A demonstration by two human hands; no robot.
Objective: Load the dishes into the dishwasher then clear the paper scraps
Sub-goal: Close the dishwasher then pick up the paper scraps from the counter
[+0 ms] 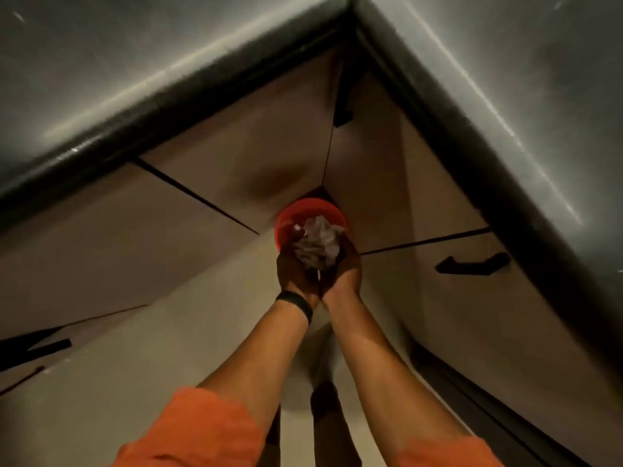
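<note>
Filling left grip (294,269), right grip (344,268): scraps (317,246)

Dim corner, grey countertop (101,62), beige cabinet doors (236,146) (black handles (472,262)), pale floor (135,382)

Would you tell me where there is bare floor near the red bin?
Bare floor lies left of the arms, up to the left cabinets. The corner is crowded: bin below, left hand and right hand cupping paper above.

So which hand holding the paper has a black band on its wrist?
The left hand: a black band circles its wrist, while the right hand has a bare wrist. Both cup the crumpled paper above the red bin.
</note>
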